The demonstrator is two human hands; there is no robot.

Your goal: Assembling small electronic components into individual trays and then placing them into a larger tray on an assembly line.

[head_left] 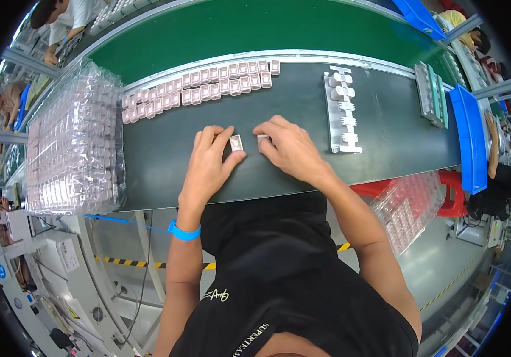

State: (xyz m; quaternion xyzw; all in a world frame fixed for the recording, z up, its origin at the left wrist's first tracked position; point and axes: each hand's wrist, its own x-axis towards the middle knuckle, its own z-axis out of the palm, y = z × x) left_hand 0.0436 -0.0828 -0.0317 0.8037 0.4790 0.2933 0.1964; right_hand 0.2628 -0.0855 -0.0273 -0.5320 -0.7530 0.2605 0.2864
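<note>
My left hand (206,159) pinches a small square white-and-pink part (236,143) between thumb and forefinger, low over the dark green bench top. A short way to its right, my right hand (292,146) is closed on a similar small white part (262,138), mostly hidden by its fingers. Beyond both hands, two rows of the same small parts (214,75) run along the far edge of the bench. To the right of my right hand lies a metal fixture (335,113) that carries several white pieces (343,93) in a column.
Stacked clear plastic trays (74,143) filled with parts stand at the left. A green-and-grey fixture (432,95) and a blue bin (469,137) are at the right end. A green conveyor belt (237,33) passes behind the bench. More bagged parts (407,214) rest on a red stool (453,193).
</note>
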